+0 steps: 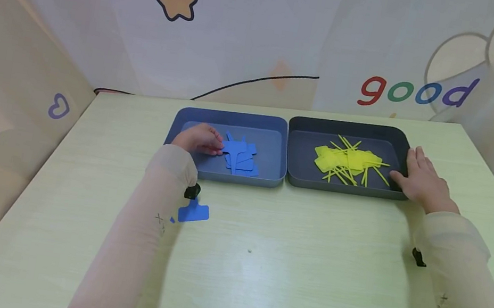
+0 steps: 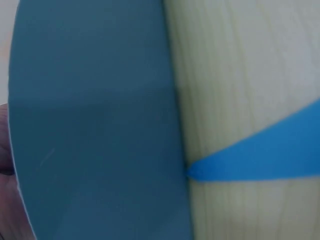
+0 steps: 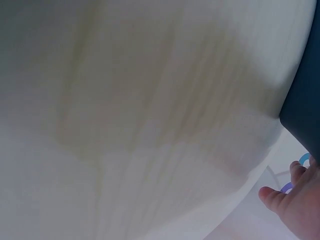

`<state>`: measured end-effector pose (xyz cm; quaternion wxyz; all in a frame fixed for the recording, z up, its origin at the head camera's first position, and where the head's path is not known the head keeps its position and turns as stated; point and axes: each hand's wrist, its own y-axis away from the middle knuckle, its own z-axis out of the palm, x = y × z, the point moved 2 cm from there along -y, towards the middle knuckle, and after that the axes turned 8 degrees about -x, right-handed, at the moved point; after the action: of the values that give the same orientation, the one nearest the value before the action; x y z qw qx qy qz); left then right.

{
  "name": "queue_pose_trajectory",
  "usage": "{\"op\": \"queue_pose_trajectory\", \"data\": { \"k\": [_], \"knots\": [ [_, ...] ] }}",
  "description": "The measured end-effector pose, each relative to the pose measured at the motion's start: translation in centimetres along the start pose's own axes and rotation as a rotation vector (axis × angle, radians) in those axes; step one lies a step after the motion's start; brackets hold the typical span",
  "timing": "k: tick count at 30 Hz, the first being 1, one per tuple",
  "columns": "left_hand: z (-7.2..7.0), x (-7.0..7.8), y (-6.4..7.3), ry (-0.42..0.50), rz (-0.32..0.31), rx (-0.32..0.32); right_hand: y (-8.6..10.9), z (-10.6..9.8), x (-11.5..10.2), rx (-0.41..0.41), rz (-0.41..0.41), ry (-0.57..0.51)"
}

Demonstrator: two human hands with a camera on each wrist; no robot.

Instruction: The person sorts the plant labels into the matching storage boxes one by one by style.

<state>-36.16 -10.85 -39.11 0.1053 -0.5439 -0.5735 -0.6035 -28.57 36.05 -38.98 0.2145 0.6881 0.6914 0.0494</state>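
My left hand (image 1: 199,138) reaches into the blue tray (image 1: 270,166) and pinches a blue T-shaped plant label (image 1: 234,148) by one end of its head. More blue labels (image 1: 249,166) lie in a loose pile beneath it. My right hand (image 1: 427,183) touches the right rim of the dark grey tray (image 1: 300,160), its fingers stretched out; part of it also shows in the right wrist view, beside the tray corner. Yellow labels (image 1: 348,161) with thin stems are heaped in that tray.
Another blue label (image 1: 194,212) lies on the table (image 1: 287,268) under my left wrist, partly hidden by the sleeve. Its pointed stem (image 2: 250,155) shows beside the tray wall (image 2: 100,120) in the left wrist view. A printed curtain (image 1: 256,31) hangs behind the table.
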Motion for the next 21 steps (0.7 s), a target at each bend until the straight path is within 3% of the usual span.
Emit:
{"op": "queue_pose_trajectory", "data": {
  "k": [6, 9, 12, 16, 21],
  "knots": [
    [0.2, 0.2, 0.1, -0.021, 0.002, 0.007, -0.2, 0.0, 0.1, 0.003, 0.001, -0.003],
    [0.2, 0.5, 0.4, -0.108, 0.014, 0.015, -0.3, 0.0, 0.2, 0.003, -0.002, -0.005],
    [0.4, 1.1, 1.1, -0.311, 0.062, 0.047, -0.2, 0.0, 0.2, 0.002, -0.001, -0.008],
    [0.7, 2.0, 2.4, -0.636, 0.173, 0.083, -0.1, 0.0, 0.2, 0.003, -0.004, -0.010],
    [1.3, 2.2, 4.9, -0.854, 0.274, 0.055, 0.1, -0.1, 0.2, 0.000, -0.015, -0.006]
  ]
}}
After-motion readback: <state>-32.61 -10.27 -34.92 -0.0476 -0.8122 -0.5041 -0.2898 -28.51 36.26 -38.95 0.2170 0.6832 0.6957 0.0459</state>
